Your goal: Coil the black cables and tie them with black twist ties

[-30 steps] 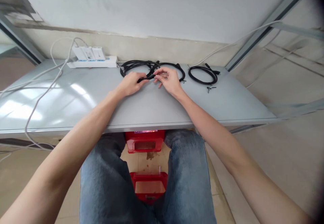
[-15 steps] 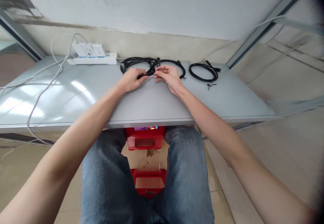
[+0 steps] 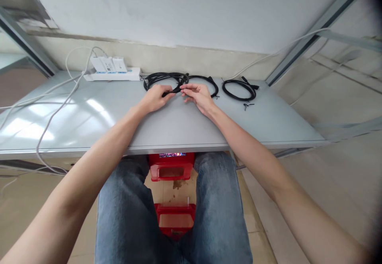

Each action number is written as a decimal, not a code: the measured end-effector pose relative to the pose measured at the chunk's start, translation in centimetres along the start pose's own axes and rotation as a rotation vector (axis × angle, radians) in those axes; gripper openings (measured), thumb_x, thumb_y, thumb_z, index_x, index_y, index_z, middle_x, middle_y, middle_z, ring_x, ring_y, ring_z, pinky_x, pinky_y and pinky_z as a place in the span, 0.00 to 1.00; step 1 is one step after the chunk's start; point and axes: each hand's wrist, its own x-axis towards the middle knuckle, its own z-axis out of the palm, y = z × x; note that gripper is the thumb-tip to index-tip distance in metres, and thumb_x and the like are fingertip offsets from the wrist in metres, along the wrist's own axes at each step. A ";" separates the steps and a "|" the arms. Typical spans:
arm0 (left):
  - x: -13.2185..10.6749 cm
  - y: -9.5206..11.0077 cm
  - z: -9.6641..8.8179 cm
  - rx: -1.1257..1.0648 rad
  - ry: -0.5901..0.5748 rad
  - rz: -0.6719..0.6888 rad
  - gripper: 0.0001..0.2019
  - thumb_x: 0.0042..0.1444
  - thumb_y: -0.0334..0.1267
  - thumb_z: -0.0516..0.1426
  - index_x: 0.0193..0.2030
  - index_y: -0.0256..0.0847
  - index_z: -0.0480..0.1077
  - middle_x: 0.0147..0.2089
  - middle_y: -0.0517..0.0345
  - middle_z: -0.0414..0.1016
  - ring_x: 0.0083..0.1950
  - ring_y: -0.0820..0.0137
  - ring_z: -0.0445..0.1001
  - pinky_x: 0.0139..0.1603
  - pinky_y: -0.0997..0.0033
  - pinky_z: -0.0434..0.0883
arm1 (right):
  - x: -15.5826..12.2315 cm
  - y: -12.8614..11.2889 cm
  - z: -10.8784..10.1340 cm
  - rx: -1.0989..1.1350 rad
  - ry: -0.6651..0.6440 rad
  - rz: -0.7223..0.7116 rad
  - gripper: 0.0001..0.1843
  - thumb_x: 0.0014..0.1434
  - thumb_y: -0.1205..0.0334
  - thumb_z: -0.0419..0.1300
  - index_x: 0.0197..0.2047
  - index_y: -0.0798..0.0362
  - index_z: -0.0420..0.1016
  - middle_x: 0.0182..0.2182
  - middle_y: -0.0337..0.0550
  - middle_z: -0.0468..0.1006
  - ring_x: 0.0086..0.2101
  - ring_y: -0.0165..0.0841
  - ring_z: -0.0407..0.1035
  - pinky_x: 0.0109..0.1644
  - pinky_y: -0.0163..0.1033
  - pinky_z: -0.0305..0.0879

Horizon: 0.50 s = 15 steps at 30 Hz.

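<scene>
grey table (image 3: pixel 179 131) here, glossy enough to throw back bright patches of light on the left. it's pushed up to a wall (image 3: pixel 185 13) that's whitish on top and beige lower down, with a metal post (image 3: pixel 315 32) rising at the right end. at the back left there's a white power strip (image 3: pixel 131 74) with adapters (image 3: pixel 107 64) plugged in, plus a pale cable (image 3: pixel 37 149) trailing off the front edge. down below: tan floor (image 3: pixel 30 204), a red stool (image 3: pixel 171 162) and two legs in jeans (image 3: pixel 122 216).

three black coils near the back: the left coil (image 3: pixel 165 74) is in hand, the middle coil (image 3: pixel 215 87) sits just behind the right hand (image 3: pixel 197 96), and the right coil (image 3: pixel 238 98) lies on its own with a little black tie (image 3: pixel 247 105) in front.

both arms reach forward and angle in toward each other. left hand (image 3: pixel 156 97) has thumb and fingers closed on the near side of the left coil. right thumb and index are nearly together at its right edge, other fingers curled, can't tell if they're pinching anything.
</scene>
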 end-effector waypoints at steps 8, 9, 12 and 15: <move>-0.1 0.0 -0.1 0.006 -0.005 -0.008 0.16 0.73 0.47 0.56 0.45 0.38 0.81 0.37 0.51 0.79 0.39 0.62 0.71 0.44 0.62 0.65 | 0.2 0.1 0.3 -0.070 0.031 -0.029 0.09 0.62 0.60 0.76 0.43 0.52 0.85 0.40 0.45 0.86 0.38 0.31 0.79 0.30 0.30 0.76; -0.1 0.0 -0.1 0.006 -0.006 -0.007 0.17 0.73 0.47 0.56 0.44 0.38 0.81 0.37 0.51 0.79 0.39 0.62 0.71 0.44 0.61 0.65 | 0.1 0.1 0.3 -0.074 0.028 -0.041 0.09 0.62 0.60 0.76 0.43 0.52 0.85 0.40 0.45 0.86 0.38 0.32 0.78 0.30 0.30 0.75; -0.1 0.1 -0.2 0.001 -0.006 0.003 0.16 0.73 0.47 0.55 0.44 0.39 0.80 0.38 0.51 0.80 0.39 0.62 0.71 0.44 0.61 0.65 | 0.1 0.2 0.3 -0.078 0.017 -0.069 0.08 0.61 0.59 0.75 0.43 0.52 0.86 0.40 0.46 0.86 0.39 0.32 0.78 0.30 0.30 0.75; -0.1 0.0 -0.1 0.005 -0.004 0.002 0.16 0.73 0.47 0.55 0.43 0.40 0.79 0.38 0.51 0.79 0.39 0.62 0.70 0.44 0.62 0.65 | 0.0 0.3 0.3 -0.101 0.018 -0.073 0.10 0.60 0.56 0.76 0.43 0.51 0.87 0.40 0.46 0.86 0.39 0.34 0.78 0.31 0.32 0.76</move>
